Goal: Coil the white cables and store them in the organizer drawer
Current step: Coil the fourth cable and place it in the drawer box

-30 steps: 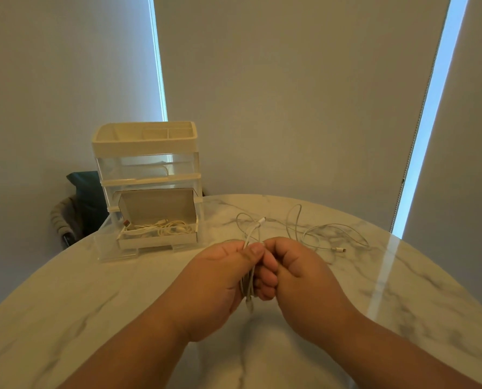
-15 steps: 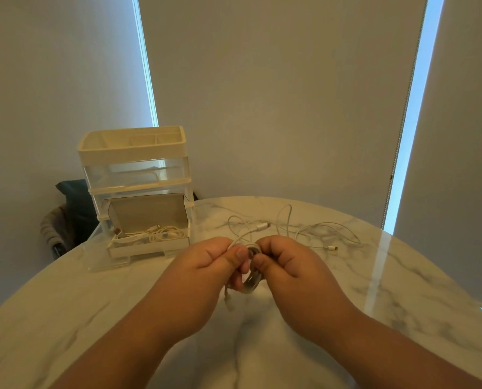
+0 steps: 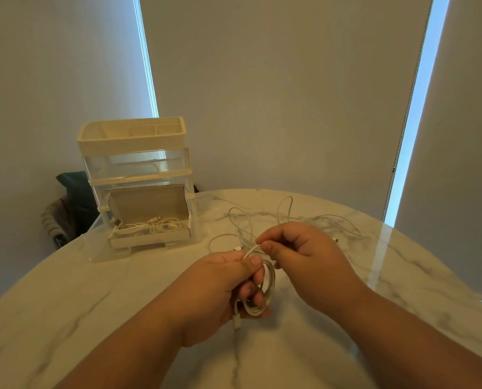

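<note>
Above the middle of the round marble tabletop, both hands are raised and close together, not touching.

Left hand: fingers curled round a small coil of white cable, thumb pressed on top. Several loops show at the right side of the palm. 1 plug end sticks out below the hand, pointing down at the tabletop.

Right hand: thumb and forefinger pinch the free strand of that cable just above the coil, other fingers curled in. The strand is short and taut between the 2 hands.

Loose cables: a slack white tangle lying on the tabletop just beyond the hands, spreading to the right. 1 small connector lies at its right edge. Cannot tell how many cables make up the tangle, nor which of them joins the held strand.

Organizer: stands at the far left of the tabletop, well apart from the hands. Cream tray on top, clear walls below, 2 levels. The lower drawer is pulled out toward the camera and holds a loose bundle of stored cables.

Behind the organizer, off the tabletop, a dark cushion rests on a chair. Grey blinds fill the background.
</note>
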`<state>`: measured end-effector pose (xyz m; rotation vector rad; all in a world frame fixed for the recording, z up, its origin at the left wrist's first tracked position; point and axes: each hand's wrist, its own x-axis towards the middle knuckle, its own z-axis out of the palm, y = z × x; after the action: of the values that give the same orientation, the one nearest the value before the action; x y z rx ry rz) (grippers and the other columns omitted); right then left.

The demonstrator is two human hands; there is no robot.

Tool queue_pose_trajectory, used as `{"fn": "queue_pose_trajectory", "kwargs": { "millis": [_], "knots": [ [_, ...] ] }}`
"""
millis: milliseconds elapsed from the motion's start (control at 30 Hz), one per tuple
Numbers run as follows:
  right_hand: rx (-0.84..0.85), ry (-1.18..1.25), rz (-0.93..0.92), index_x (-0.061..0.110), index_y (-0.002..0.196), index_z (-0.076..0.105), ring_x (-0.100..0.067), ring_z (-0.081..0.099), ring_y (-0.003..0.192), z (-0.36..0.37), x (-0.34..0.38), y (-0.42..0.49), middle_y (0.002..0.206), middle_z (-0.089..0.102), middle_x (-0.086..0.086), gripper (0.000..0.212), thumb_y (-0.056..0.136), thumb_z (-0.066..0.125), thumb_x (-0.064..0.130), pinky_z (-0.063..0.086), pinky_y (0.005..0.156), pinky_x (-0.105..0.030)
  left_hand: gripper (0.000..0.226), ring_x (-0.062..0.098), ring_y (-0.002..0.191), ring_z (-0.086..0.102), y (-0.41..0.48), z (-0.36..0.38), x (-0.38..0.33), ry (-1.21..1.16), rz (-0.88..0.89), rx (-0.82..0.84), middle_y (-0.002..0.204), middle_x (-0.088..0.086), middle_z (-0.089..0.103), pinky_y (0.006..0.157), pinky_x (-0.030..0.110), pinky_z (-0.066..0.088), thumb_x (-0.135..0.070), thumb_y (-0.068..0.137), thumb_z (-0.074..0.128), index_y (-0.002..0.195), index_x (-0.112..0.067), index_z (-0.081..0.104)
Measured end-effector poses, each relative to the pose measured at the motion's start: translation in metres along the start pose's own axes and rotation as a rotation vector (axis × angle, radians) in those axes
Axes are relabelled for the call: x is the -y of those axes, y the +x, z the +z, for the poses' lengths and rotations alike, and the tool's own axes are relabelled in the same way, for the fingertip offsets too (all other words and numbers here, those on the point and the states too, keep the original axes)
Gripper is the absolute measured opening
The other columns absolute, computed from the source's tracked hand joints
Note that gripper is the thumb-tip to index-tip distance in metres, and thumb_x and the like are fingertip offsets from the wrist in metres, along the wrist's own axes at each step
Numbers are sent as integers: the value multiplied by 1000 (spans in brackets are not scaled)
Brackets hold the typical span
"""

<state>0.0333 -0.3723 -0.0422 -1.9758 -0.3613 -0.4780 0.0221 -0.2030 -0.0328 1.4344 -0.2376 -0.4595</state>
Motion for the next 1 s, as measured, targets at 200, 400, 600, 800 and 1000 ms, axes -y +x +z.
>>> {"fn": "queue_pose_trajectory", "kwargs": {
  "millis": [200,400,600,800,1000],
  "knots": [
    [-47,-45,-17,37,82,73,4,63,87,-2,0,1,85,68,23,18,89,70,20,44,71,-5,26,20,61,53,-1,2,-1,-8,-32,35,56,7,43,86,44,54,-26,85,57,71,-8,70],
    [21,31,104,29,85,76,-4,66,76,-3,-3,3,80,73,11,10,89,69,23,54,71,-24,29,18,56,50,1,2,-2,-93,-13,-121,53,3,38,87,55,54,-21,99,49,82,-5,64],
    [57,148,204,25,81,76,-7,58,57,-4,2,1,72,69,-10,6,86,73,23,52,59,-24,26,18,51,48,9,4,2,-93,33,-298,49,3,38,74,49,60,-23,100,51,86,-3,59],
    [127,325,284,18,76,77,-19,59,61,1,6,-2,72,72,-9,14,87,71,11,52,62,-36,28,20,51,49,12,0,6,-1,89,-361,50,3,42,79,55,59,-23,101,50,81,-5,57],
    [202,499,391,7,84,74,-22,62,59,5,8,-5,74,70,-17,12,88,66,-2,50,54,-33,30,19,54,51,14,-2,7,33,136,-388,51,2,45,70,43,58,-24,101,49,77,-9,58]
  ]
}}
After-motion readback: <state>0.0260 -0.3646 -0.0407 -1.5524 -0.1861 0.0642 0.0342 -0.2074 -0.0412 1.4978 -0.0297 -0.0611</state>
